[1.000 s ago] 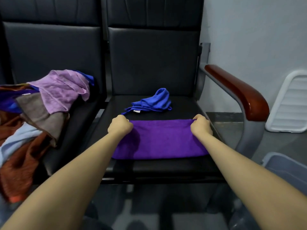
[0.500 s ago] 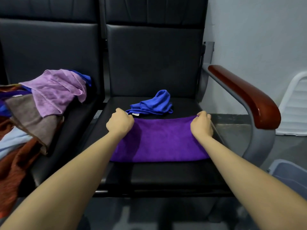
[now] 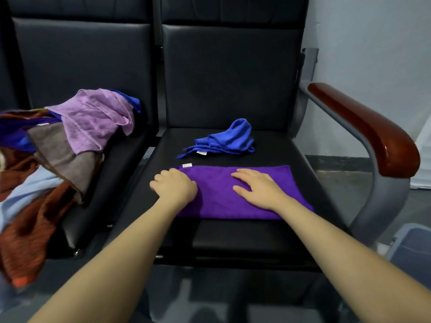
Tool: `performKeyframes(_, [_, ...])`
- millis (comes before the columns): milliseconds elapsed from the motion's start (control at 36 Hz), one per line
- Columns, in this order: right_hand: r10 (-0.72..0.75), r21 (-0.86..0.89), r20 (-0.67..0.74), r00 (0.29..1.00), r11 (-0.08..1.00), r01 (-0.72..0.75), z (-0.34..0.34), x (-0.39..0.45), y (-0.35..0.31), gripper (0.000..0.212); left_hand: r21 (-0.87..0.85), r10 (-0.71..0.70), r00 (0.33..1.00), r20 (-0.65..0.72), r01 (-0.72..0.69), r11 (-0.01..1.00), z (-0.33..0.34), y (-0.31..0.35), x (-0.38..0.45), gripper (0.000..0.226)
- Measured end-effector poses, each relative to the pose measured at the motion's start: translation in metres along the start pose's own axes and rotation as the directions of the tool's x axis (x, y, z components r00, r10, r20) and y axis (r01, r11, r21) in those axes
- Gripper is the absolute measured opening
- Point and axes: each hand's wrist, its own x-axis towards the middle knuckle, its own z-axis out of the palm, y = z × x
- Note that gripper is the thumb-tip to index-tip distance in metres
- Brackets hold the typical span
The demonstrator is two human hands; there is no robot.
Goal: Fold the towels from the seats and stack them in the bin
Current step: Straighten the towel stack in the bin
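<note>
A purple towel (image 3: 235, 192) lies folded in a flat strip across the front of the right black seat (image 3: 233, 236). My left hand (image 3: 173, 186) sits at the strip's left end with its fingers curled round that edge. My right hand (image 3: 258, 187) lies flat on the middle of the strip, fingers straight and spread. Behind the strip a crumpled blue towel (image 3: 224, 141) rests on the same seat. A heap of loose towels (image 3: 58, 155), lilac, brown, pale blue and rust, covers the left seat. A corner of the grey bin (image 3: 410, 248) shows at the lower right.
A grey frame with a red-brown wooden armrest (image 3: 363, 129) bounds the right seat on its right side. A white slatted object (image 3: 424, 159) leans at the wall past the armrest. The seat backs rise straight behind both seats.
Both hands left the strip's far corners. My right hand slid left to the middle and flattened; my left hand came down to the left end. The far edge now lies flat.
</note>
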Motion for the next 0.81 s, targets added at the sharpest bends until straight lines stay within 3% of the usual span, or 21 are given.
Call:
performKeyframes(83, [0.008, -0.054, 0.074, 0.997, 0.999, -0.004, 0.002, -0.003, -0.001, 0.059, -0.055, 0.046, 0.999, -0.003, -0.046, 0.997, 0.003, -0.004, 0.000, 0.048])
performKeyframes(222, [0.042, -0.090, 0.128, 0.991, 0.995, -0.030, 0.001, -0.005, -0.004, 0.064, -0.036, 0.218, 0.966, -0.141, -0.225, 0.974, 0.000, -0.007, -0.001, 0.028])
performKeyframes(333, [0.071, -0.093, 0.148, 0.986, 0.994, -0.057, 0.003, 0.002, -0.011, 0.066, 0.194, 0.429, 0.861, -0.274, -0.387, 0.901, -0.011, -0.010, -0.001, 0.023])
performKeyframes(389, [0.080, -0.095, 0.143, 0.987, 0.993, -0.067, 0.006, 0.006, -0.019, 0.067, 0.216, 0.471, 0.820, -0.325, -0.421, 0.881, -0.016, -0.009, 0.000, 0.017])
performKeyframes(444, [0.075, -0.096, 0.139, 0.987, 0.993, -0.062, 0.011, 0.012, -0.033, 0.067, 0.138, 0.453, 0.816, -0.360, -0.434, 0.890, -0.023, -0.008, 0.001, 0.018])
performKeyframes(528, [0.067, -0.072, 0.121, 0.990, 0.996, -0.059, 0.019, 0.023, -0.054, 0.068, -0.122, 0.376, 0.848, -0.374, -0.447, 0.886, -0.036, -0.007, 0.001, 0.027])
performKeyframes(611, [0.068, 0.037, 0.081, 0.994, 0.997, -0.071, 0.020, 0.031, -0.062, 0.064, -0.377, 0.314, 0.876, -0.366, -0.448, 0.811, -0.046, -0.004, 0.000, 0.025])
performKeyframes(722, [0.145, 0.446, -0.050, 0.988, 0.888, -0.108, 0.006, 0.029, -0.054, 0.038, -0.571, 0.332, 0.904, -0.269, -0.428, 0.701, -0.055, 0.008, -0.007, 0.021])
performKeyframes(806, [0.282, 0.438, -0.158, 0.947, 0.879, -0.189, -0.008, 0.016, -0.035, 0.023, -0.630, 0.398, 0.894, -0.207, -0.433, 0.645, -0.055, 0.024, -0.017, 0.019])
